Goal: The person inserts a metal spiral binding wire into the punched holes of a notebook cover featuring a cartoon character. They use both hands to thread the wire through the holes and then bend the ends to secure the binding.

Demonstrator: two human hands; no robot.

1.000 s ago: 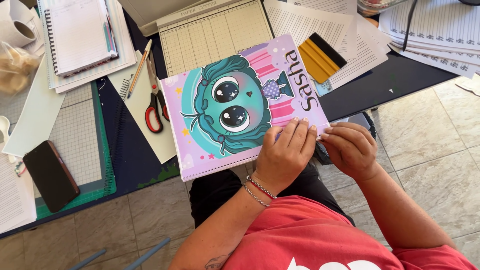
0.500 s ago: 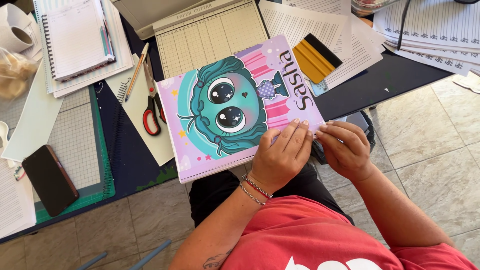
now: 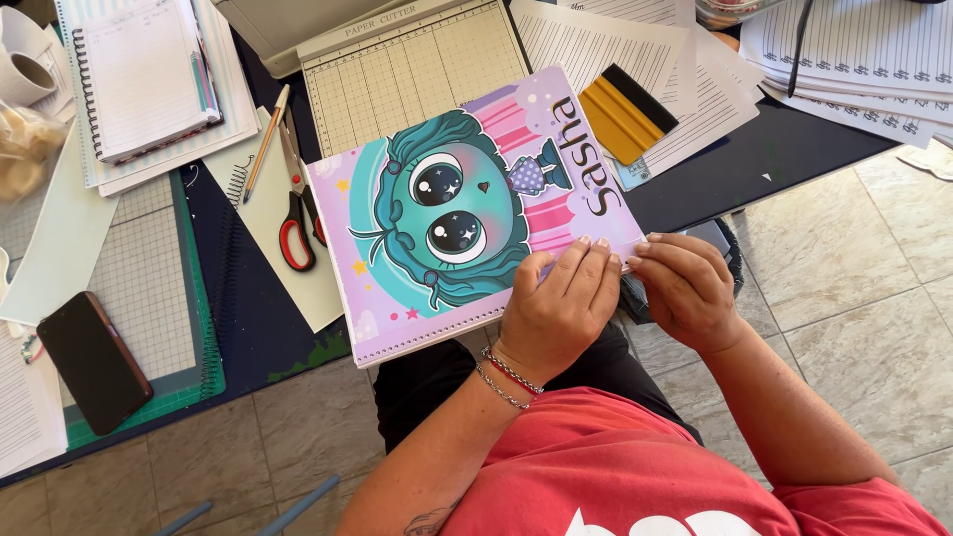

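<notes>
A purple notebook cover (image 3: 467,213) printed with a teal, big-eyed cartoon figure lies tilted across the near edge of the dark table (image 3: 774,159), its long axis running from the lower left, where a row of punched holes lines the edge, up to the right. The left hand (image 3: 558,303) rests flat on the cover's near right corner, fingers (image 3: 581,268) held loosely together and pressing down. The right hand (image 3: 685,288) sits just beside it at the same corner, its fingers curled and pinching the cover's edge, so the cover spreads away up and to the left from both hands, with the right hand nearer the free corner. Behind the cover lies a gridded paper cutter (image 3: 417,65), and a yellow squeegee (image 3: 620,114) rests on lined sheets near the cover's far right corner. Red-handled scissors (image 3: 296,213) and a pencil (image 3: 266,144) lie just left of the cover, a black phone (image 3: 94,362) well apart on the green cutting mat (image 3: 149,298).
</notes>
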